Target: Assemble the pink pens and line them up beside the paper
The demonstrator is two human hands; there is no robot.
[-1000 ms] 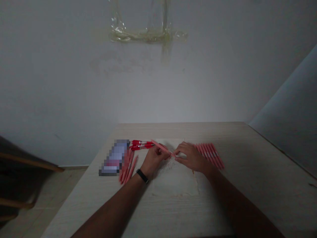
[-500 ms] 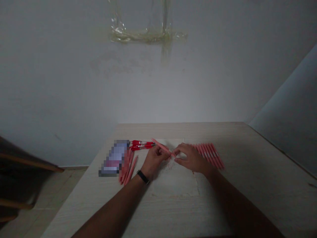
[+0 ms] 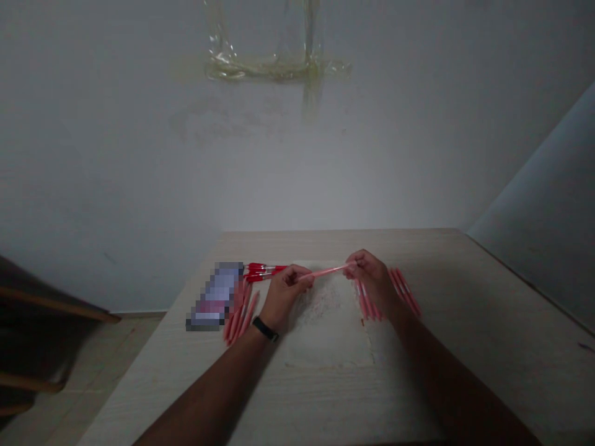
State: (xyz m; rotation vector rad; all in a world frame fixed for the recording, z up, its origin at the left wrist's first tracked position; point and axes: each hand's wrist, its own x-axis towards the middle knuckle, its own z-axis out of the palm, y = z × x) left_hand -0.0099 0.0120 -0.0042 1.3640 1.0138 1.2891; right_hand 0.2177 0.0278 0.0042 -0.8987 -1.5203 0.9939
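Observation:
A slim pink pen spans the gap between my two hands, lying almost level above a pale sheet. My left hand, with a black band at the wrist, pinches its left end. The fingers of my right hand are closed on its right end. Beneath the pen, the sheet carries a scatter of small pinkish marks or bits. Behind my right hand is a row of pink pens, partly covered by that hand. Several pink pen-like sticks lie left of my left hand.
Red pens or pen parts lie at the back left, partly behind my left hand. A pixelated, phone-like flat object rests at the table's left side. The wooden table meets a wall bearing strips of tape.
My right hand has moved right and away from me, apart from the left. The pen has swung from a steep slant to nearly level, and both hands now grip its ends.

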